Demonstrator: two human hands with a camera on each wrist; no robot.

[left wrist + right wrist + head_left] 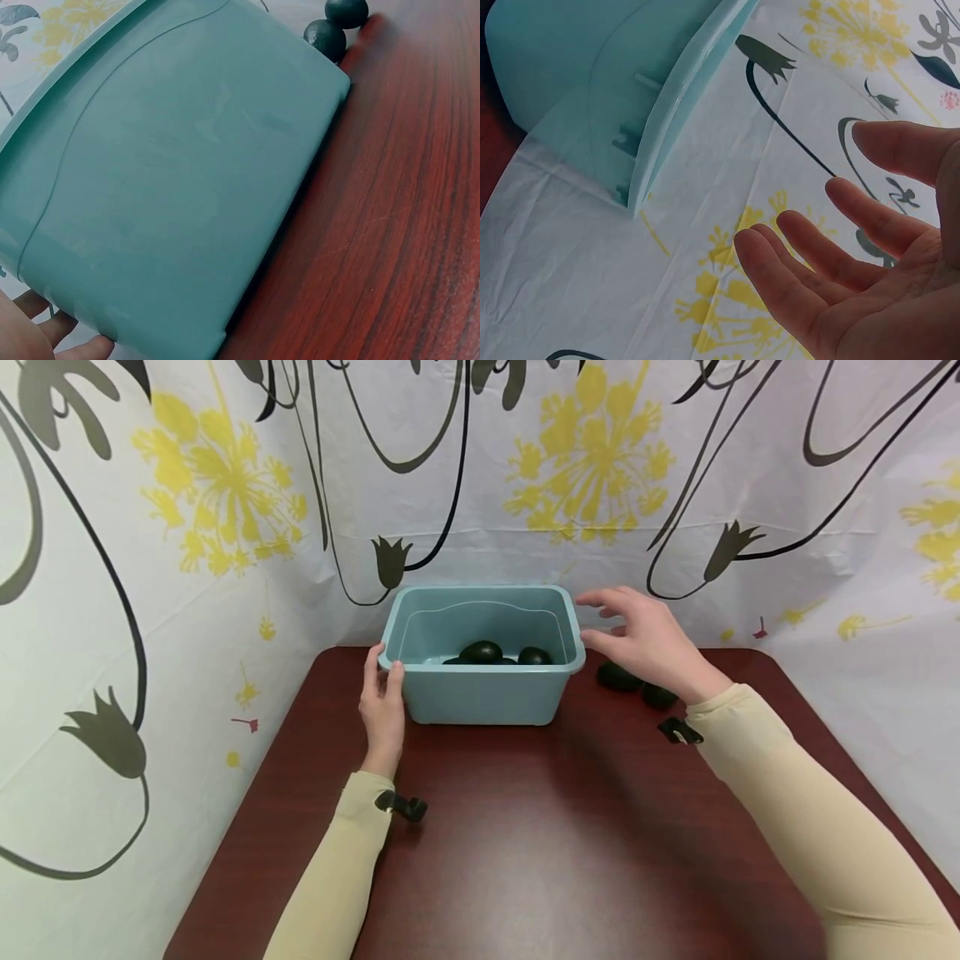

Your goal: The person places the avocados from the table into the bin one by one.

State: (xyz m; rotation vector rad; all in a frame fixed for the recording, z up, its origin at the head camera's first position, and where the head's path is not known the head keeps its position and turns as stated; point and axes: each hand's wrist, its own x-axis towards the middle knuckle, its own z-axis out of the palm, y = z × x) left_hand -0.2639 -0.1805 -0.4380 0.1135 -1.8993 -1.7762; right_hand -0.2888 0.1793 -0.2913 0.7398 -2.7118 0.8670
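At the bin's left front corner, the left hand point(382, 706) rests against the wall, its fingers point(71, 346) lying fairly straight along the plastic and the thumb up by the rim; it steadies the teal bin point(480, 697) rather than clamping it. Beside the bin's right rim, the right hand point(648, 639) hovers in the air with its fingers point(810, 247) spread apart and relaxed, palm empty, touching nothing. The right wrist view shows that open palm against the patterned backdrop point(187, 485), with the bin's outer wall just off to the side.

The bin stands near the far edge of the worktop point(525, 843), about midway between its left and right edges. Inside it lie at least 2 dark avocados point(482, 652), close together on the floor of the bin. 2 more avocados point(618, 677) lie on the worktop just right of the bin, near the far right corner, below and behind the right wrist; the left wrist view shows them side by side beyond the bin's corner.

By the look of it, the step in hand is the gap between 2 loads: the right hand is empty beside the bin while fruit waits outside it. The next move, I judge, calls for the right hand to drop back toward the nearer loose avocado and close around it, while the left keeps the bin from sliding.
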